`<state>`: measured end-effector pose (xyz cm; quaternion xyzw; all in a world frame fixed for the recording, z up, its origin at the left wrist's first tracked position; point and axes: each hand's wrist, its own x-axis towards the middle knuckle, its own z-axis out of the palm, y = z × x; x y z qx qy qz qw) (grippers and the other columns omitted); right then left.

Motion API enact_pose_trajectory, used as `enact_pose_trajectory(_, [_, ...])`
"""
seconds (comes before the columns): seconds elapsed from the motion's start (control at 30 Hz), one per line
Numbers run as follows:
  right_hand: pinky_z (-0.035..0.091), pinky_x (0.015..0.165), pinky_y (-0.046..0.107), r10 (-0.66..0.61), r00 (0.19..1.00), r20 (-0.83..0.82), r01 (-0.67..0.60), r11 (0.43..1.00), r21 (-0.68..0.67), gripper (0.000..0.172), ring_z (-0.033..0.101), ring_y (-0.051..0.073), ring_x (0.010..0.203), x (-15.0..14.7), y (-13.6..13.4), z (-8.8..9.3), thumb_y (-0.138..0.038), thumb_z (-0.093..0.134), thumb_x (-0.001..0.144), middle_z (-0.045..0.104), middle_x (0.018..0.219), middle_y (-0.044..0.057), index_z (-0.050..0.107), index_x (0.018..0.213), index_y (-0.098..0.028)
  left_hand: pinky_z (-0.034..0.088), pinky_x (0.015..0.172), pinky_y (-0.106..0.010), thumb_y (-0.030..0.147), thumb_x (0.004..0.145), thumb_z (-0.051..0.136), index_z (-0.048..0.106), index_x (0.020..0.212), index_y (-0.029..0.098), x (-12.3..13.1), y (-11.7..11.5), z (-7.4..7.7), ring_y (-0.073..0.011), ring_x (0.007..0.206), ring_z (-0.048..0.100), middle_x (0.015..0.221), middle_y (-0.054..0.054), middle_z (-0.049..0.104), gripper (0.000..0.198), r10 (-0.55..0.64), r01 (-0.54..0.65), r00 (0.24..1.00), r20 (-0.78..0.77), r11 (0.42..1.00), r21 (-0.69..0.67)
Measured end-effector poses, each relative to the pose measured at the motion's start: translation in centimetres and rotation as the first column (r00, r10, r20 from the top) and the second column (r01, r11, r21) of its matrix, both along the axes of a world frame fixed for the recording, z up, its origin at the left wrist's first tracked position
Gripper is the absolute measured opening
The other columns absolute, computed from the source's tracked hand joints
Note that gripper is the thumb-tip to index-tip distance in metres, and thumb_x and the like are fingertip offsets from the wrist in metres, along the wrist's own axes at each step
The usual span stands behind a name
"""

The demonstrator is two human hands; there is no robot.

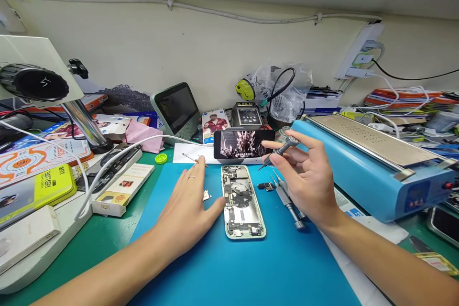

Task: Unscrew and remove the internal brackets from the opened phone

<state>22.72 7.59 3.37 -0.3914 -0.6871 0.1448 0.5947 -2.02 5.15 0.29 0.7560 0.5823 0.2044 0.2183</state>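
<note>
An opened phone (pixel 244 203) with its inner boards exposed lies on the blue mat (pixel 229 275). My left hand (pixel 188 201) rests flat at its left, fingers stretched out, the thumb at the phone's edge. A thin strip-like part (pixel 190 158) lies by my left fingertips; a small metal piece (pixel 206 195) shows beside that hand. Above the phone's right side, my right hand (pixel 308 177) grips a grey screwdriver (pixel 279 152), its tip pointing down and left, apart from the phone. Under that hand lie further screwdrivers (pixel 289 201) and a small black part (pixel 266 186).
Behind the phone stands another phone (pixel 244 144) with a lit screen. A blue heating-plate machine (pixel 373 167) is at right. On the left are a microscope stand post (pixel 81 122), a white cable (pixel 107 165) and a small box (pixel 124 189). A green cap (pixel 161 158) lies near the mat.
</note>
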Motion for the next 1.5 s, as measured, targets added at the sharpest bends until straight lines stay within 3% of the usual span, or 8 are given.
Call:
enact_pose_trajectory(0.3, [0.068,0.079,0.039,0.002,1.000,-0.001,-0.002,1.000,0.026,0.043,0.082,0.020,0.092,0.1,0.2,0.0,-0.027,0.072,0.098,0.081,0.112,0.004,0.051,0.136,-0.027,0.017,0.131,-0.068,0.060,0.097,0.044,0.006,0.170,0.007,0.0,0.2,0.1,-0.0412,0.163,0.008,0.177,-0.016,0.008,0.098,0.013,-0.013,1.000,0.010,1.000,-0.016])
enact_pose_trajectory(0.43, [0.068,0.081,0.041,0.003,1.000,0.013,-0.004,1.000,0.011,0.041,0.081,0.023,0.101,-0.1,0.0,0.1,-0.024,0.072,0.098,0.082,0.111,0.005,0.052,0.133,-0.027,0.021,0.132,-0.063,0.057,0.096,0.048,0.012,0.170,0.007,-0.2,0.2,-0.1,-0.0378,0.163,0.017,0.176,-0.016,0.017,0.096,0.004,-0.006,0.999,0.047,0.999,0.037])
enact_pose_trajectory(0.73, [0.069,0.079,0.041,0.026,1.000,0.013,-0.026,1.000,0.000,0.041,0.081,0.024,0.100,-0.3,-0.3,0.1,-0.021,0.073,0.096,0.082,0.110,0.004,0.051,0.130,-0.029,0.017,0.133,-0.061,0.060,0.099,0.047,0.015,0.170,0.011,-0.3,0.1,0.0,-0.0364,0.164,0.014,0.177,-0.014,0.017,0.092,0.018,-0.018,0.992,0.128,1.000,0.001])
enact_pose_trajectory(0.87, [0.069,0.078,0.039,0.017,0.999,0.039,-0.017,1.000,0.005,0.042,0.082,0.023,0.095,-0.4,-0.5,0.3,-0.023,0.074,0.096,0.082,0.105,0.002,0.053,0.132,-0.029,0.022,0.131,-0.062,0.063,0.104,0.031,0.017,0.171,0.019,-0.6,0.1,0.3,-0.0353,0.162,0.020,0.174,-0.009,0.029,0.081,0.104,-0.084,0.965,0.240,0.992,-0.091])
enact_pose_trajectory(1.03, [0.068,0.079,0.040,-0.015,0.998,0.053,0.013,0.999,0.044,0.050,0.080,0.022,0.090,-0.4,-0.5,0.4,-0.020,0.075,0.095,0.082,0.101,0.001,0.054,0.139,-0.032,0.023,0.130,-0.060,0.050,0.104,0.032,0.021,0.170,0.020,-0.7,0.2,0.8,-0.0324,0.156,0.033,0.166,-0.011,0.043,0.073,0.156,-0.120,0.920,0.359,0.986,-0.120])
enact_pose_trajectory(1.23, [0.068,0.073,0.038,-0.019,0.998,0.061,0.014,0.996,0.093,0.050,0.079,0.022,0.085,-0.2,-0.2,0.4,-0.019,0.076,0.094,0.081,0.098,0.000,0.060,0.137,-0.037,0.048,0.111,-0.054,0.040,0.101,0.037,0.026,0.169,0.023,-0.8,0.2,1.0,-0.0343,0.128,0.057,0.140,-0.012,0.060,0.071,0.185,-0.144,0.896,0.404,0.981,-0.130])
enact_pose_trajectory(1.4, [0.070,0.077,0.039,-0.027,0.997,0.074,0.021,0.996,0.084,0.048,0.080,0.023,0.088,0.0,0.1,0.4,-0.021,0.076,0.094,0.081,0.098,0.001,0.061,0.138,-0.036,0.045,0.110,-0.057,0.034,0.094,0.045,0.026,0.169,0.023,-0.7,0.3,0.6,-0.0349,0.126,0.055,0.135,-0.012,0.061,0.077,0.143,-0.126,0.930,0.338,0.989,-0.073])
enact_pose_trajectory(1.5, [0.070,0.083,0.041,-0.019,0.996,0.084,0.016,0.999,0.041,0.059,0.080,0.023,0.091,0.0,-0.2,0.4,-0.024,0.074,0.096,0.082,0.102,0.002,0.053,0.151,-0.033,0.046,0.105,-0.058,0.036,0.090,0.050,0.025,0.169,0.023,-0.6,0.2,0.5,-0.0371,0.122,0.054,0.130,-0.013,0.063,0.084,0.140,-0.127,0.942,0.306,0.990,-0.060])
